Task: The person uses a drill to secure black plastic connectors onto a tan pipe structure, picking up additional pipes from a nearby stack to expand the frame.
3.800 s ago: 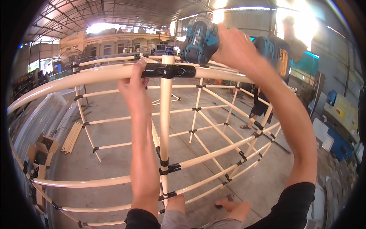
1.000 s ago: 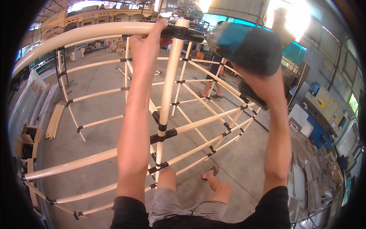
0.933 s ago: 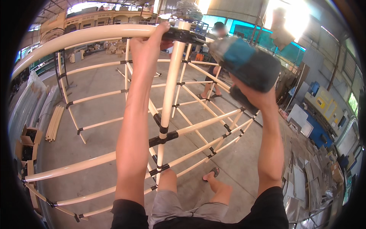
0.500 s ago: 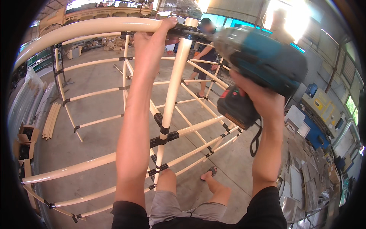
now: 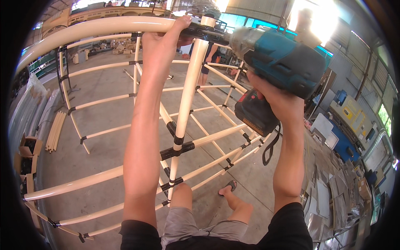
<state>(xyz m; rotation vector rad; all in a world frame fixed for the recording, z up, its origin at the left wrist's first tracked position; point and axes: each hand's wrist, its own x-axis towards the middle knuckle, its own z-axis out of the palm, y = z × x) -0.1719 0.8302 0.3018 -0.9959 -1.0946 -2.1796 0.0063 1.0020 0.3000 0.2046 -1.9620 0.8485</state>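
We take the cream-coloured upright pipe of the pipe frame as our landmark. Our left hand reaches up just left of its top end, fingers wrapped closed around the thick cream-coloured curved top rail, with the thumb stretched along the rail toward the black joint clamp that ties rail and upright together.

Our right hand is to the right of the upright, closed around the handle of a teal and grey cordless power driver. The driver's grey nose points left, toward the black clamp at the top of the upright; whether the tip touches the clamp we cannot tell. Its black battery block sits below the hand, and a black wrist strap hangs from it.

Lower on the upright, another black clamp fixes a cream crosswise pipe running to the right. Behind the upright, more cream pipes form a curved lattice over the grey concrete floor.

At the foot of the upright we see our bare knee and grey shorts, and a foot in a dark sandal just right of them. Far left of the upright, a bundle of short cream pipes lies on the floor near open cardboard boxes. Behind the top of the upright, another person stands well apart from us.
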